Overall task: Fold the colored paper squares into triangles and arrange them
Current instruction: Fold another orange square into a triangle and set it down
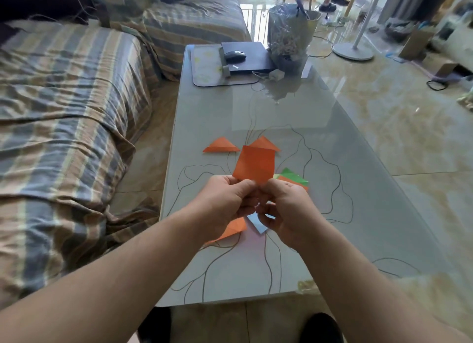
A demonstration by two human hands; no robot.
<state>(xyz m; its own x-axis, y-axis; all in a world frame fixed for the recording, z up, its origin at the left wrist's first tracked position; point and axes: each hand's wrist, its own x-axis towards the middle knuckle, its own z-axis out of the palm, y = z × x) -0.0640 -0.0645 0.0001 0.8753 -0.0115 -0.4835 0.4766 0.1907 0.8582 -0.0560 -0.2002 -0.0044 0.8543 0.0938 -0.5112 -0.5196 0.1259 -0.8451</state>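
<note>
An orange paper square [254, 164] stands upright above the glass table [294, 138]. My left hand [225, 202] and my right hand [286, 209] both pinch its lower edge. Behind it two folded orange triangles lie flat, one [221, 146] to the left and one [265, 144] partly hidden by the held sheet. To the right sits a small pile with a green piece [293, 176] on top of orange paper. Under my hands lie an orange piece [234, 228] and a pale blue piece [257, 223], both partly covered.
At the table's far end are a black laptop [245, 57] with a mouse [235, 55], a grey mat [207, 68], a charger [276, 74] and a wrapped bouquet [290, 33]. A striped sofa [64, 112] runs along the left. A fan base [353, 50] stands on the floor at right.
</note>
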